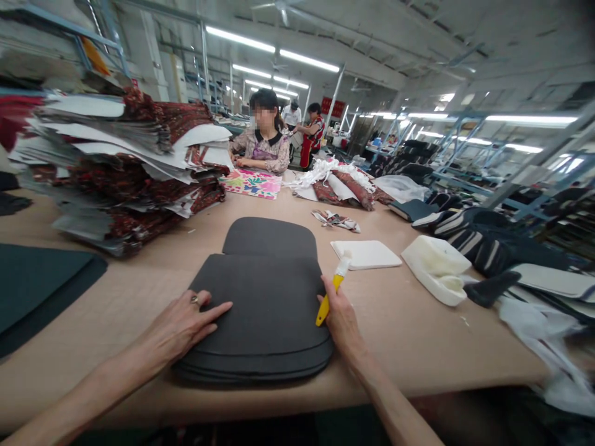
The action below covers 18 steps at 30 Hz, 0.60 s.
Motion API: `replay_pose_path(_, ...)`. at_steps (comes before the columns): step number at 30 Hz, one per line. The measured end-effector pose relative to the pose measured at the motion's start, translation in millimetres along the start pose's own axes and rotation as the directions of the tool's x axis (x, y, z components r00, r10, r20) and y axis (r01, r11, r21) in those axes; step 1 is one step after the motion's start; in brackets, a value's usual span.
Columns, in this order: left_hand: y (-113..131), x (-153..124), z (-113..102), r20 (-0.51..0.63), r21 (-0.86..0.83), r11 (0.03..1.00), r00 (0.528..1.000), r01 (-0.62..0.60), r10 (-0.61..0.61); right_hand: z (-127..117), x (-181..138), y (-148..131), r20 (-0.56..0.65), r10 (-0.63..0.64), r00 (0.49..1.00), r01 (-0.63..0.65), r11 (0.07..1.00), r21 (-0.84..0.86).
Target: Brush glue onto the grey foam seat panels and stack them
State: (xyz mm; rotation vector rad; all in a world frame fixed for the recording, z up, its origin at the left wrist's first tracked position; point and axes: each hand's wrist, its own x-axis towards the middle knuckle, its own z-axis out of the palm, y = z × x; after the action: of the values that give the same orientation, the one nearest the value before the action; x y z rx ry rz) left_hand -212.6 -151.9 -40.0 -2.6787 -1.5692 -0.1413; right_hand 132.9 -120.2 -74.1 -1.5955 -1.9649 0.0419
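Note:
A stack of dark grey padded panels (pixel 264 316) lies on the tan table (pixel 409 334) right in front of me. My left hand (pixel 183 325) rests flat on the stack's left edge, fingers stretched out, a ring on one finger. My right hand (pixel 341 316) sits at the stack's right edge, closed around a yellow-handled brush (pixel 331 290) whose pale bristled tip points up and away. A second dark panel (pixel 269 236) lies just behind the stack.
A tall heap of red patterned fabric and white sheets (pixel 125 161) fills the left. A white flat pad (pixel 366 254) and a white tub of paste (pixel 437 267) lie to the right. Dark foam sheets (pixel 41 279) cover the near left. Across the table sits a person (pixel 263 139) with colourful cloth.

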Motion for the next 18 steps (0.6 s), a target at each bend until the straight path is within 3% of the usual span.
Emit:
replay_pose_path(7,11,-3,-20,0.075,-0.124,0.991,0.996,0.055,-0.046,2,-2,-3,0.021,-0.045,0.999,0.048,0.989,-0.137)
replay_pose_path(11,37,-3,-33,0.014,-0.235,0.968,0.995,-0.089,0.095,1,-1,-3,0.049,-0.081,0.996,0.089,0.975,-0.205)
replay_pose_path(14,52,0,-34,0.012,-0.282,0.933,0.971,-0.225,0.238,-7,2,-5,0.042,-0.061,0.997,0.064,0.996,-0.07)
replay_pose_path(18,55,2,-31,0.041,-0.262,0.927,0.956,-0.269,0.29,-21,7,-8,0.013,0.142,0.99,-0.142,0.972,0.189)
